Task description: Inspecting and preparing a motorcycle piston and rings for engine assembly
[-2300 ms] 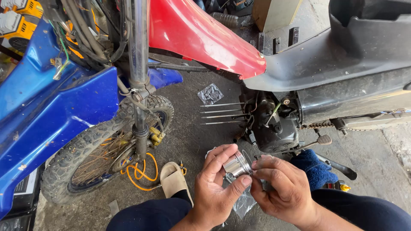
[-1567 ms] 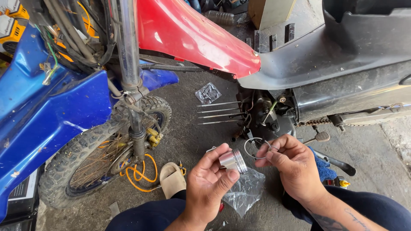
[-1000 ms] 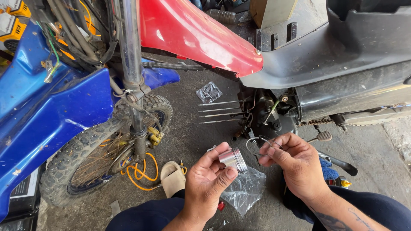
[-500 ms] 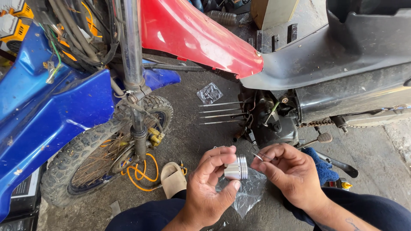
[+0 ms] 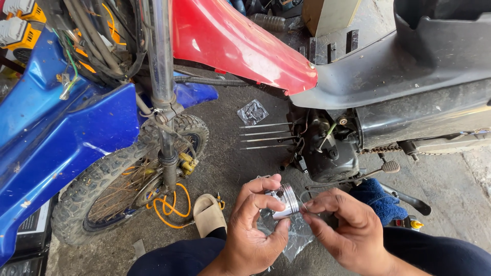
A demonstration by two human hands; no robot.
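Note:
My left hand (image 5: pixel 253 225) grips a small silver piston (image 5: pixel 284 200) by its skirt, crown pointing right. My right hand (image 5: pixel 345 230) pinches a thin metal piston ring (image 5: pixel 306 200) right against the piston's grooved end. Both hands hover low over the concrete, above a clear plastic bag (image 5: pixel 291 237). Just beyond them sits the open engine case (image 5: pixel 327 148) of a dark scooter, with several long bare studs (image 5: pixel 266 135) sticking out to the left.
A blue and red dirt bike (image 5: pixel 76 117) with a knobby front tyre (image 5: pixel 102 189) stands at left. An orange cable (image 5: pixel 171 207) and a beige slipper (image 5: pixel 208 214) lie on the floor. A blue rag (image 5: pixel 378 197) and a small plastic packet (image 5: pixel 252 111) are nearby.
My right hand drew away with the ring, then came back; the ring now meets the piston's end. The left hand kept hold of the piston throughout.

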